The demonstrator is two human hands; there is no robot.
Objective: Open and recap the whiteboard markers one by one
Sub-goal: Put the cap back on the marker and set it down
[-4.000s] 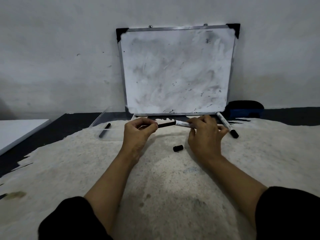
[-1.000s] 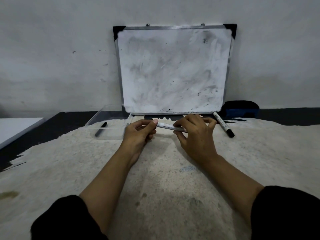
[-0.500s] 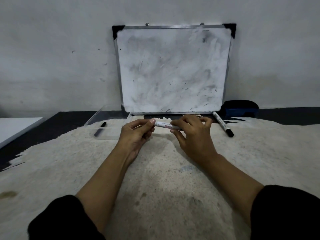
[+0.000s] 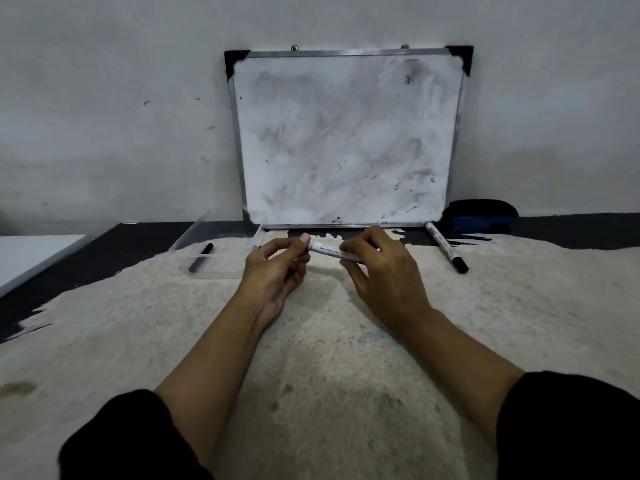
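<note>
A white whiteboard marker (image 4: 329,250) with red print lies level between both hands, just above the table. My left hand (image 4: 277,268) pinches its left end, so I cannot see whether a cap is there. My right hand (image 4: 384,271) grips the barrel's right part and hides that end. A second white marker with a black cap (image 4: 446,247) lies on the table to the right, cap toward me. A black marker (image 4: 201,257) rests inside a clear plastic tray (image 4: 194,237) at the left.
A smudged whiteboard (image 4: 346,140) leans on the wall behind the hands. A dark blue eraser (image 4: 481,216) sits at its lower right. A speckled beige mat (image 4: 311,358) covers the table; a white panel (image 4: 31,258) lies at far left.
Four seconds ago a black cap lay loose on the mat and the dark tip showed; now both are gone from view. The hands with the marker barely shifted over the last second.
</note>
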